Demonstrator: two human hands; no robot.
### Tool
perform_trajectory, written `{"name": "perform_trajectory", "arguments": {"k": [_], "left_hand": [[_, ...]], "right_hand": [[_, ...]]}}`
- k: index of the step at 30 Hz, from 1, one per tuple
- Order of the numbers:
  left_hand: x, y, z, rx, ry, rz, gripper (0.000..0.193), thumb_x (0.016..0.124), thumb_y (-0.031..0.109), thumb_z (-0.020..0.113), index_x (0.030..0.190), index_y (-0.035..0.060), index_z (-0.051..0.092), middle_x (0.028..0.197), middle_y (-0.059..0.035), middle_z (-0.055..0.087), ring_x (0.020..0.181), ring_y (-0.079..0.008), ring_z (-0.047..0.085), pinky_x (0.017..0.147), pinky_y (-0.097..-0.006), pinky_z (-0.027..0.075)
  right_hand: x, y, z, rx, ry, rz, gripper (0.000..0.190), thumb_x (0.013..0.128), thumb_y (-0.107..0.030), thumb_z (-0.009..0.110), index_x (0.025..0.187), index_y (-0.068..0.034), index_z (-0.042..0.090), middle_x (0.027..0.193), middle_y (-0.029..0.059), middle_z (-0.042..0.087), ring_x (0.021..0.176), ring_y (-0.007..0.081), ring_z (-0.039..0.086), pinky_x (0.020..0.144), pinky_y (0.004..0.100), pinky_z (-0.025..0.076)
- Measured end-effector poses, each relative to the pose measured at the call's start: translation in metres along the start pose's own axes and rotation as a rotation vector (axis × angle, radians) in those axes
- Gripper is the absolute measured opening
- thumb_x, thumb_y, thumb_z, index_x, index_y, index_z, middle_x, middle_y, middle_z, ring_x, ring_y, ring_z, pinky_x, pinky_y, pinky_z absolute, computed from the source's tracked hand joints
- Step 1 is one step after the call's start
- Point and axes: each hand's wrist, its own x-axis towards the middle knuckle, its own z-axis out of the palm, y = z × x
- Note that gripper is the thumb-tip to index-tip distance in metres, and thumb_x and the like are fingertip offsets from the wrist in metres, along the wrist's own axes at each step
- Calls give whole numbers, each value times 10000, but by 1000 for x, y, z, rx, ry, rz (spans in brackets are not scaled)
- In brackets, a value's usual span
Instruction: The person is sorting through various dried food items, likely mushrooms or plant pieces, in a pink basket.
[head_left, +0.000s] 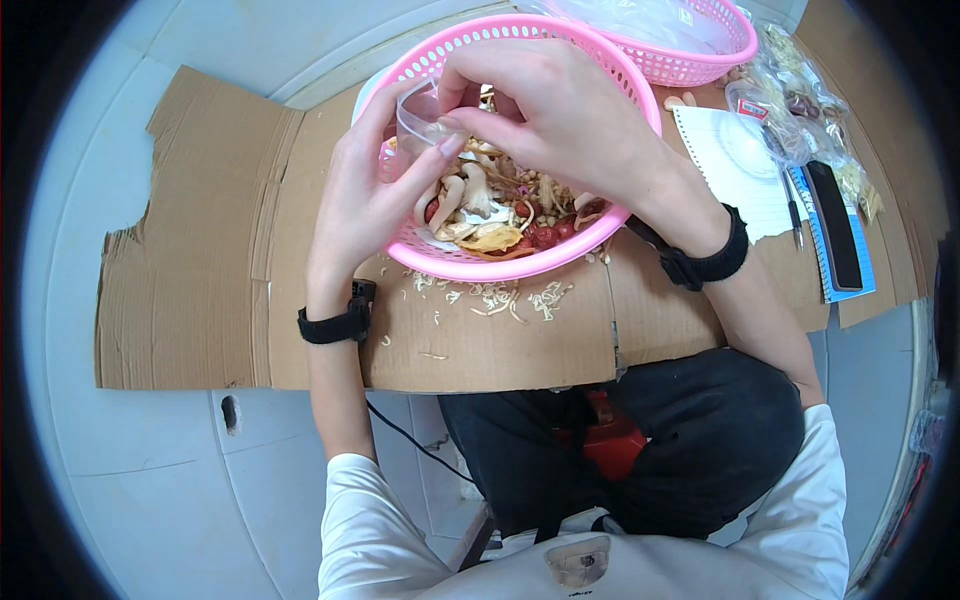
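A clear plastic cup (417, 135) is held by my left hand (360, 180) over the left part of a pink plastic basket (495, 268). My right hand (562, 112) has its fingertips pinched together at the cup's rim; whether something small is between them cannot be seen. Below both hands, the basket holds dried mushroom slices (477, 191), red dates (545, 238), a yellowish dried piece (491, 240) and small pale beans or seeds. My right hand covers the basket's upper right part.
Flattened cardboard (480, 352) with pale shreds (495, 296) lies under the basket. Behind right is a second pink basket (675, 67) with clear plastic bags. Lined paper (727, 165), a pen (793, 210), a blue notebook (862, 255), a phone (832, 225) and bagged dried foods (817, 97) lie right.
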Motion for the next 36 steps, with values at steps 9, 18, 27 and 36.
{"name": "perform_trajectory", "arguments": {"k": [9,18,27,36], "left_hand": [[0,-1,0,15,-2,14,506,929,195,756,1366,5,587,1181,-142,716,1116,-224,683,978,-385,524],[1,-2,0,12,-6,17,507,931,183,751,1373,1,581,1202,-143,709,1131,-224,681,988,-384,522],[0,-4,0,42,3,17,490,935,172,740,1363,-6,580,1171,-136,709,1088,-212,688,945,-372,551],[0,-6,-1,64,15,35,521,929,189,762,1374,-8,575,1177,-144,713,1094,-224,691,942,-378,552]], "right_hand": [[0,0,1,16,26,-12,161,898,-194,703,954,-45,725,818,145,733,770,335,719,699,448,569],[1,-2,1,2,20,0,172,913,-206,676,947,-47,734,806,152,728,759,334,715,689,445,567],[9,-19,-19,-268,-341,264,140,961,-110,624,959,26,652,841,165,677,736,291,668,672,396,533],[-18,-4,-4,-427,-481,266,123,813,-74,689,875,13,751,828,212,731,825,370,742,734,473,598]]}}
